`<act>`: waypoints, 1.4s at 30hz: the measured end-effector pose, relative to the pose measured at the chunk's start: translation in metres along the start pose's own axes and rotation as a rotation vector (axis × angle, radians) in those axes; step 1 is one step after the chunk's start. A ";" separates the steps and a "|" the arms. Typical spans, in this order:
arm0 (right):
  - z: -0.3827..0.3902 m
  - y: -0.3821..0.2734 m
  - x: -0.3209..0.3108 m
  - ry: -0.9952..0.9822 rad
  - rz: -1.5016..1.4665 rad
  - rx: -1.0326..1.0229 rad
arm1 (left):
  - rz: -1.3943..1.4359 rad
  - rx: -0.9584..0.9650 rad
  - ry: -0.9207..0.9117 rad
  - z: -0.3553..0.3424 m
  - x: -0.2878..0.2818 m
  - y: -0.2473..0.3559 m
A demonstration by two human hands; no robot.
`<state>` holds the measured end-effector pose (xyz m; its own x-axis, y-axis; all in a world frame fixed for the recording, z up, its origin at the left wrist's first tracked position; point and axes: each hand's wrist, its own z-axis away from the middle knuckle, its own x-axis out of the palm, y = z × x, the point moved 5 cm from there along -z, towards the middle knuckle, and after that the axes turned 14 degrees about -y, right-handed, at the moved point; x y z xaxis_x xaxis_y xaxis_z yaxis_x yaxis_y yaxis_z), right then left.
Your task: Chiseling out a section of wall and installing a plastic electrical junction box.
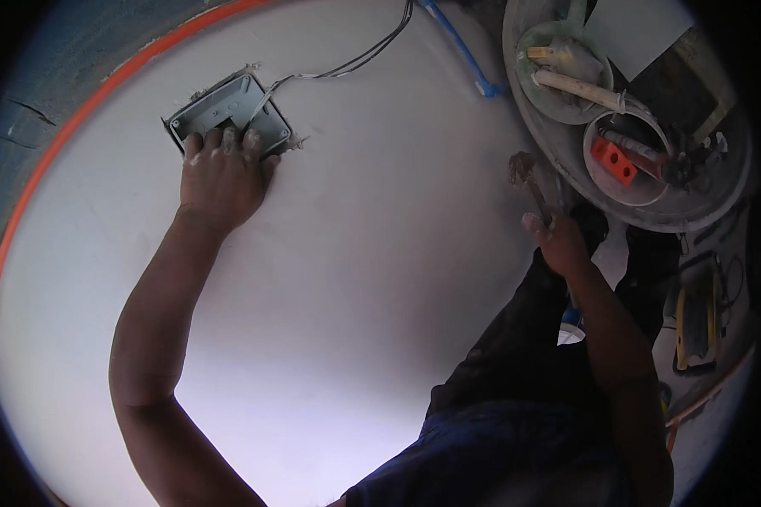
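Observation:
A grey rectangular electrical box (pixel 238 108) sits in a rough-edged cutout in the white wall panel (pixel 355 203), its hollow side facing me. My left hand (pixel 226 171) grips the box's lower edge, its fingertips curled over the rim and inside. Thin dark wires (pixel 334 73) run from the box up to the top of the view. My right hand (pixel 561 242) is closed round the handle of a tool that looks like a hammer (pixel 524 172), its head crusted and pointing up. White dust covers the fingers of both hands.
A large grey tub (pixel 543 139) stands at upper right. In it are a plaster-smeared bowl (pixel 528 80) with a wooden-handled tool (pixel 579 89) and a white bucket (pixel 596 179) holding an orange piece (pixel 613 160). Blue conduit (pixel 462 44) hangs at the top; an orange pipe (pixel 80 118) edges the panel.

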<state>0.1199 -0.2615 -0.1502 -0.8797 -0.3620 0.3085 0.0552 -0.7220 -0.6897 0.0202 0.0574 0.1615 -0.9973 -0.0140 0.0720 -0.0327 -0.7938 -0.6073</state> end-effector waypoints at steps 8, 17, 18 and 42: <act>0.011 0.010 -0.020 0.072 -0.118 -0.008 | 0.042 -0.166 -0.338 -0.027 -0.003 0.007; 0.014 0.018 -0.029 0.135 -0.190 -0.064 | 0.101 -0.180 -0.436 -0.027 -0.020 0.010; 0.015 0.015 -0.030 0.131 -0.192 -0.067 | 0.099 -0.183 -0.440 -0.027 -0.015 0.010; 0.024 0.017 -0.056 0.116 -0.242 -0.056 | 2.737 -1.019 0.511 -0.074 0.017 -0.013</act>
<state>0.1813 -0.2679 -0.1630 -0.9124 -0.1106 0.3941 -0.1869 -0.7442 -0.6413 -0.0012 0.1127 0.1119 0.7032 0.3762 -0.6033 0.3262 0.5833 0.7439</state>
